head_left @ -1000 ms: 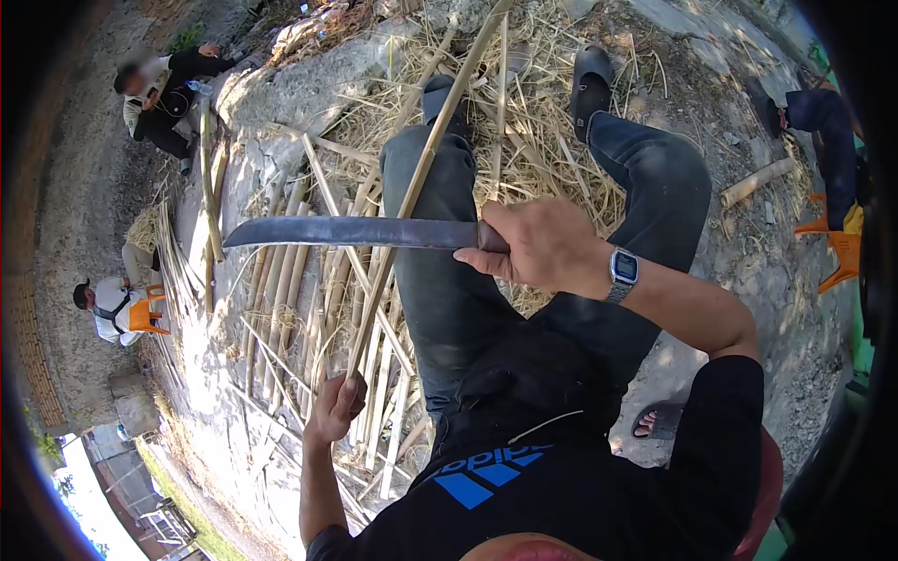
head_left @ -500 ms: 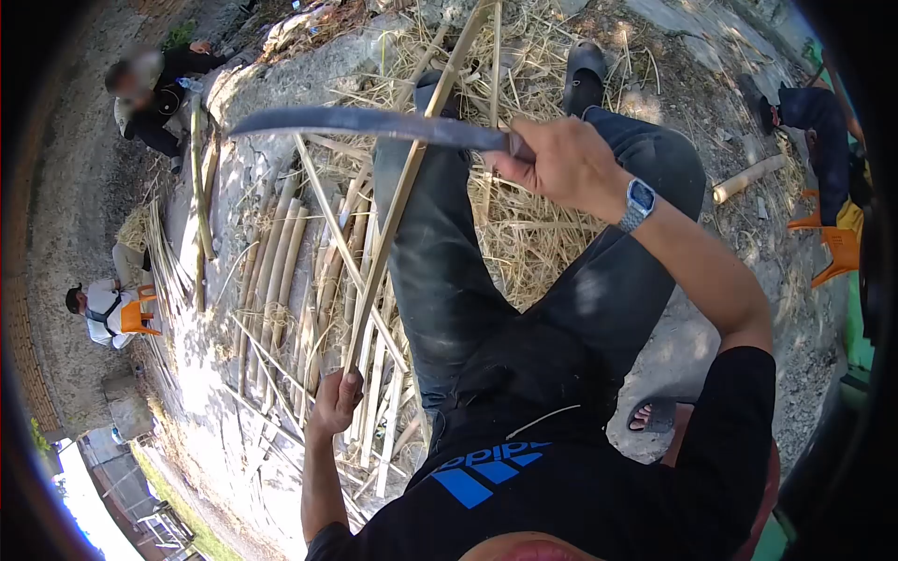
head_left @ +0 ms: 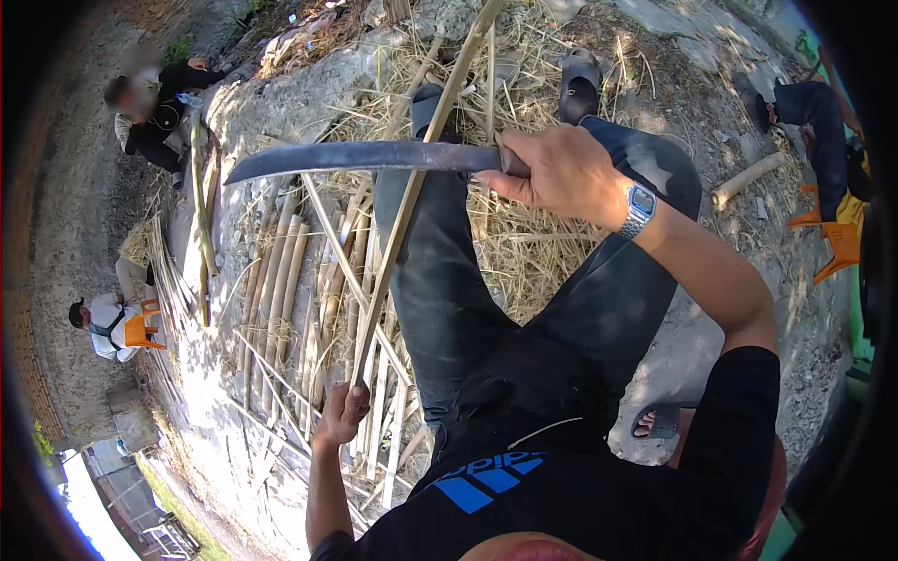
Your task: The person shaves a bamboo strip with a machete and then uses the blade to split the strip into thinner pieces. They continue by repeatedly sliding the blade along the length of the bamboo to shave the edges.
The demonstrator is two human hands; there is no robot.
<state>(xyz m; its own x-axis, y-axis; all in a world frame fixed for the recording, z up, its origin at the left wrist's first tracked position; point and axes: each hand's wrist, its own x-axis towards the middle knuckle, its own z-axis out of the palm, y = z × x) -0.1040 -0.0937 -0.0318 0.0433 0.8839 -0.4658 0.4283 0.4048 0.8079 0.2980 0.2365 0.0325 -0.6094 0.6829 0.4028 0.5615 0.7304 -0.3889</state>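
Note:
My right hand point(head_left: 566, 178) is wrapped round the handle of a machete point(head_left: 346, 156), its long curved blade pointing left. The blade crosses a long bamboo strip point(head_left: 400, 229) and overlaps it in this view, above my left thigh. Lower down, my left hand point(head_left: 342, 413) grips the near end of that strip, which slants up past my left knee and out of the top of the view. A thin bamboo sliver point(head_left: 545, 432) lies on my shirt.
Bamboo poles point(head_left: 281, 280) and split strips lie on the ground to my left. Shavings point(head_left: 533, 248) cover the ground between my legs. Two people point(head_left: 154, 103) sit at the left, one on an orange chair point(head_left: 140, 329). Another orange chair point(head_left: 835, 248) and a bamboo piece point(head_left: 748, 179) are at right.
The machete has moved slightly down along the strip toward me, with my right hand. My left hand has lowered slightly, still holding the strip.

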